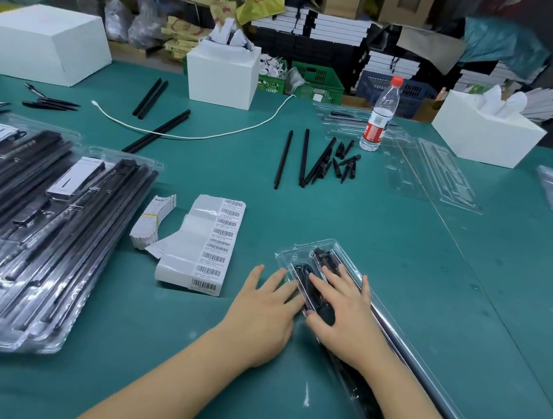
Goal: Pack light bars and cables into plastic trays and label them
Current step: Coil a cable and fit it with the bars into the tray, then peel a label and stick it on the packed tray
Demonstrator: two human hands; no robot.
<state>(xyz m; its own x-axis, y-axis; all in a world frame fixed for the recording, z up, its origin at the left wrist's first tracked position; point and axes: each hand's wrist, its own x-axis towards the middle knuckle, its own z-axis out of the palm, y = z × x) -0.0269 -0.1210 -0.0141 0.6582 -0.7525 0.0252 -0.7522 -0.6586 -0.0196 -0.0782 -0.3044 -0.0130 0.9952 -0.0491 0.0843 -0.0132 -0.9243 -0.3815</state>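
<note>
Your green table (396, 292) carries, at far left, a stack of filled trays (24, 232). White boxes (42, 41) stand along the far edge. Empty clear trays (437, 179) lie right of centre, a water bottle (380, 116) standing beside them. Loose black bars (303, 157) and a white cable (207, 136) lie mid-table. The barcode label sheet (205, 246) sits just left of your hands. Your left hand (267, 311) and right hand (345, 317) press flat, fingers straight, on the clear tray (325, 249) holding bars and cable.
</note>
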